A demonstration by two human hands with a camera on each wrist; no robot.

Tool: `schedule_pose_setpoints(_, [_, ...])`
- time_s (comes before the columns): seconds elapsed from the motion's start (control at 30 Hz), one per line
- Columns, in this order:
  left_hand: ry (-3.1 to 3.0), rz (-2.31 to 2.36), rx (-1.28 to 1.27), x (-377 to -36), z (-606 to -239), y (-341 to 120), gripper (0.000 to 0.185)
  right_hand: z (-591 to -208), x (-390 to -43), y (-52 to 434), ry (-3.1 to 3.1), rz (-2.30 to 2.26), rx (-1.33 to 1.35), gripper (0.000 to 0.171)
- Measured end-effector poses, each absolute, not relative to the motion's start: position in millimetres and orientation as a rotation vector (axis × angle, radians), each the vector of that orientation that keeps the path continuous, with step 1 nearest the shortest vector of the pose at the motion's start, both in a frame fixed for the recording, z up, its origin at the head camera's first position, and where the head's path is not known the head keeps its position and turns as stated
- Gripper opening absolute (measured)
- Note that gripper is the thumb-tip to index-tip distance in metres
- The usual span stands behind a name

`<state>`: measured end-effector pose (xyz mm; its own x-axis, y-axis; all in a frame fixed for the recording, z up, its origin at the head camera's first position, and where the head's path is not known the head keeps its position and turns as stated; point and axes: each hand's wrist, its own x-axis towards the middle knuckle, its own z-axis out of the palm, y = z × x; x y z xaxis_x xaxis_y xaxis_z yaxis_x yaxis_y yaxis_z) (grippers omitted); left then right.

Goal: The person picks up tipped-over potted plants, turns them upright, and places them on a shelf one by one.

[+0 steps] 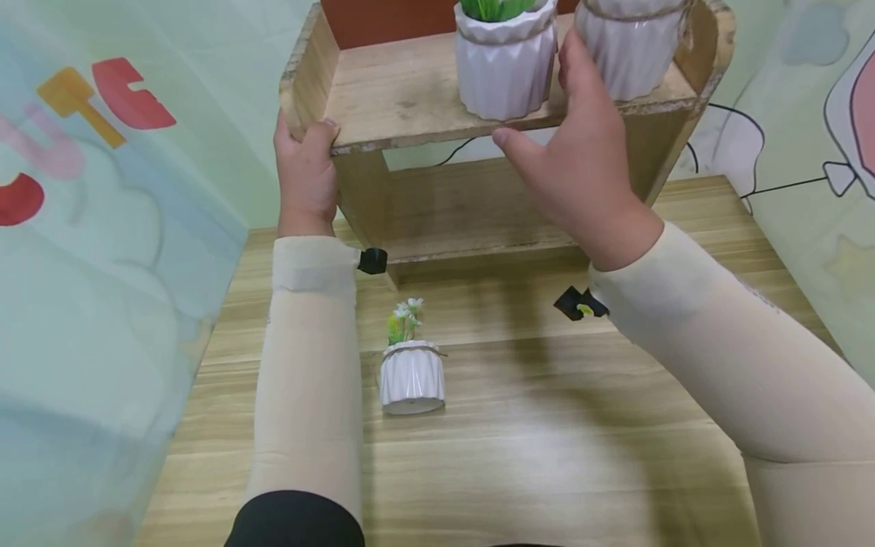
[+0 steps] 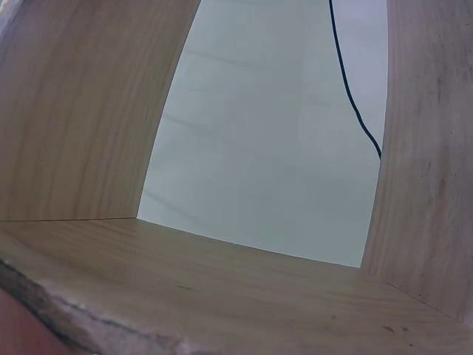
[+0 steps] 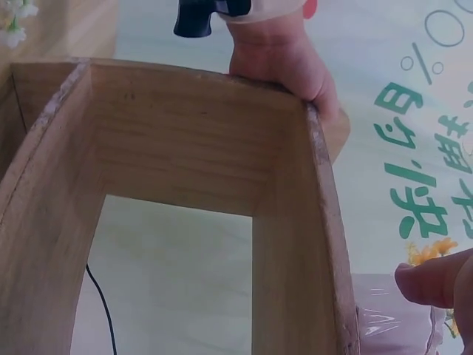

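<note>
A two-tier wooden shelf point(image 1: 410, 99) stands on a wooden table point(image 1: 547, 425). My left hand point(image 1: 305, 156) grips the front left corner of its top board; the right wrist view shows that same left hand point(image 3: 287, 59) curled over the edge. My right hand point(image 1: 570, 144) lies against the right side of a white ribbed pot point(image 1: 504, 67) holding a green plant, fingers straight between it and a second ribbed pot point(image 1: 632, 42), thumb along the board's front edge. One fingertip point(image 3: 436, 277) and the pot point(image 3: 388, 325) appear in the right wrist view.
A small white ribbed pot point(image 1: 412, 377) with tiny white flowers stands on the table below my left forearm. A black cable point(image 2: 355, 96) runs down the pale wall behind the shelf. Patterned walls close in on both sides.
</note>
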<state>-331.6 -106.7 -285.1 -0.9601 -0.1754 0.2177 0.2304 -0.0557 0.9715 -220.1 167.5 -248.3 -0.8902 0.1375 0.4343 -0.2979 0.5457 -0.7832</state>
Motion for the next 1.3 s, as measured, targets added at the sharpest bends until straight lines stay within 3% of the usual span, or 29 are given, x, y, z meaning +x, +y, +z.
schedule_pose_setpoints(1.3, [-1.898, -2.134, -0.074, -333.4, -284.9, -106.1, 0.066, -280.6, -173.8, 145.2, -2.376, 1.568, 0.263, 0.107])
